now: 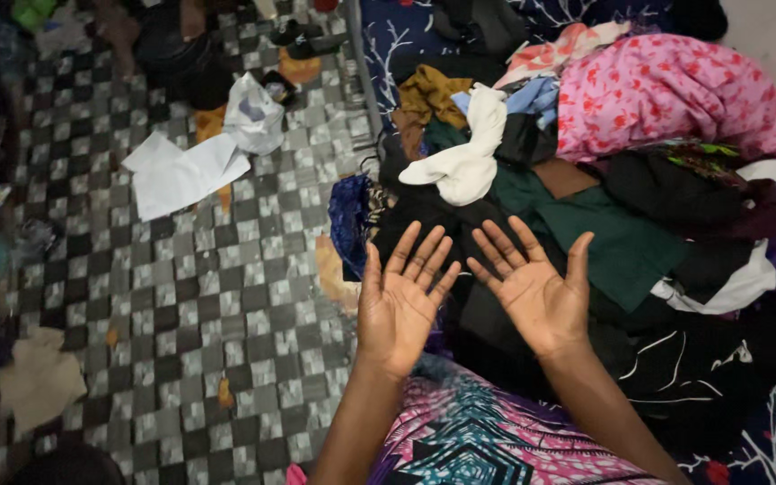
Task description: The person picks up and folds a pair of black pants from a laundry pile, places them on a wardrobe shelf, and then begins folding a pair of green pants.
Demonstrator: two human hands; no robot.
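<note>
- Black garments [460, 224] lie heaped just beyond both hands, their shapes hard to tell apart.
- Left hand [399, 301] and right hand [536, 292] hover palm-up, fingers spread, holding nothing.
- White cloth [464, 162] sits farther beyond the fingertips.

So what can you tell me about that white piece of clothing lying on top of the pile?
The white garment looks like soft knit cloth, plain and unprinted. It lies crumpled on the heap of clothes, one narrow end twisted upward, the bulk bunched below. It rests on dark and green garments, with a mustard piece to its left and light blue cloth by its upper end. Neither the left hand nor the right hand touches it; both are held open, palms up, nearer the camera.
</note>
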